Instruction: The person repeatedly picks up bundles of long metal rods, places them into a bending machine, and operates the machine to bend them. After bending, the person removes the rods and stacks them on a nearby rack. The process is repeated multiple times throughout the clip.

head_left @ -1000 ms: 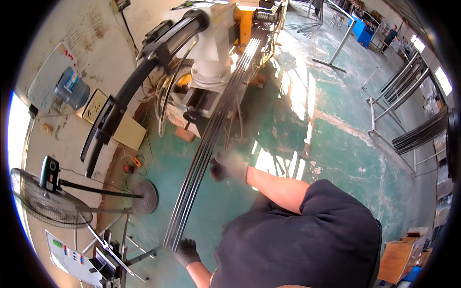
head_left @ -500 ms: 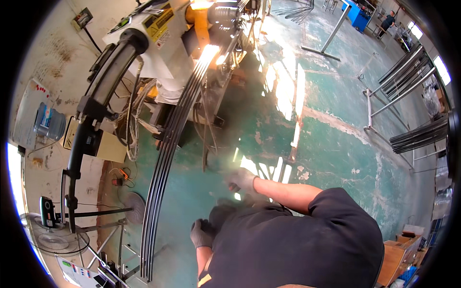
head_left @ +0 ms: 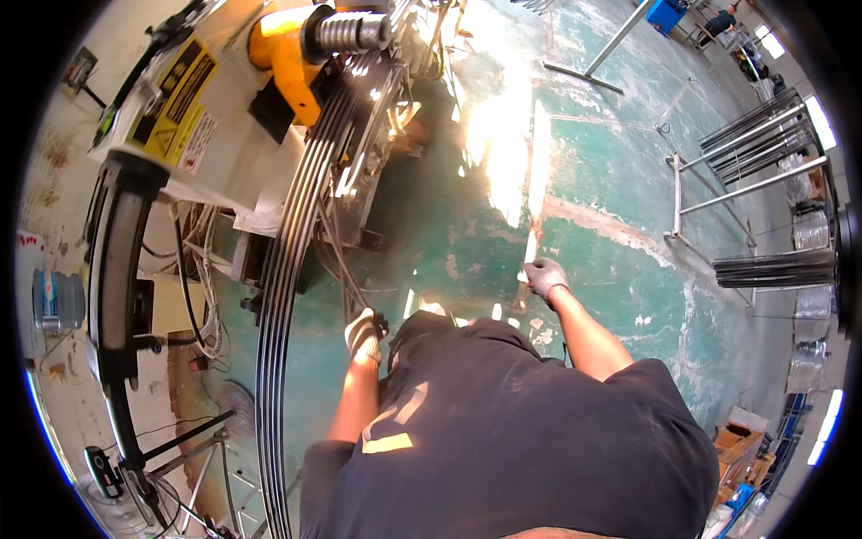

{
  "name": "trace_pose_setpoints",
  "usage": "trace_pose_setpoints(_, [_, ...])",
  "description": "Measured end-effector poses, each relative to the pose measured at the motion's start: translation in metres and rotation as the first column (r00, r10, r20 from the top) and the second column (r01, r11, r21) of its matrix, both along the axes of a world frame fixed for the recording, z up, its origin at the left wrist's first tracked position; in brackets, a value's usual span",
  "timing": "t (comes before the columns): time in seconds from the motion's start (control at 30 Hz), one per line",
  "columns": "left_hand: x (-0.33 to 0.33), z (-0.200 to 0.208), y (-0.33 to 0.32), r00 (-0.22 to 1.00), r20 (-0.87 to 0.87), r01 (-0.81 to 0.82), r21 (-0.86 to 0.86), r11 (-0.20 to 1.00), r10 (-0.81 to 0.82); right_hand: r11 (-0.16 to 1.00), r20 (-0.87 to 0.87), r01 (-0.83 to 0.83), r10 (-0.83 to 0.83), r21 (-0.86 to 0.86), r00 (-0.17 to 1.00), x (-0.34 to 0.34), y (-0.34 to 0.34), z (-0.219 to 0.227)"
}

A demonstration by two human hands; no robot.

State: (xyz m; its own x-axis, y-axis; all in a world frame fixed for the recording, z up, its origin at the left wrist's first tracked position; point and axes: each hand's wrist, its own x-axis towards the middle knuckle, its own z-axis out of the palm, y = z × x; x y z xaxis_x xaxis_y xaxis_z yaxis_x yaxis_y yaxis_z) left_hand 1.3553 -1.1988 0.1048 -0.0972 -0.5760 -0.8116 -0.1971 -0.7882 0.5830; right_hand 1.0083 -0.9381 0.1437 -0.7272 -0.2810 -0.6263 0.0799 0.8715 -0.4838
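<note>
Two gloved hands: right hand [head_left: 545, 275] grips flat shiny strip [head_left: 536, 180].

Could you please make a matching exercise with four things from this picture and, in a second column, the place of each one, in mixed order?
Things:
1. left hand
2. right hand
3. long bars
4. bottle

Places:
A. far left, by the wall
B. running from the machine toward the bottom of the picture
C. out over the green floor, holding a thin bright rod
D. low beside the machine, right of the bars

Pairs: 1-D, 2-C, 3-B, 4-A
</note>
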Motion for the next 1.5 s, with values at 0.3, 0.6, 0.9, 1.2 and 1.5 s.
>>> trace_pose_setpoints(0.3, [-0.179,0.011,-0.084,0.950,-0.020,0.291,-0.306,0.907,-0.312,0.789,0.247,0.563,-0.613,0.247,0.751,-0.146,0.114,-0.114])
trace_pose_setpoints(0.6, [-0.291,-0.017,-0.063,0.985,-0.031,-0.173,-0.131,0.976,0.170,0.704,0.177,-0.635,0.614,0.318,0.769,-0.415,-0.050,-0.135])
trace_pose_setpoints(0.9, [-0.342,-0.081,-0.076,0.998,0.062,0.004,-0.370,0.929,0.020,0.986,0.003,-0.073,0.075,-0.149,0.997,-0.536,-0.293,-0.032])
trace_pose_setpoints(1.2, [-0.326,-0.044,-0.141,0.895,0.013,-0.437,-0.167,0.884,0.445,0.769,0.121,-0.612,0.600,0.187,0.791,-0.481,-0.325,-0.026])
trace_pose_setpoints(1.5, [-0.326,-0.052,-0.130,0.915,0.000,-0.395,-0.192,0.898,0.402,0.872,0.256,-0.436,0.379,0.224,0.889,-0.512,-0.331,-0.062])
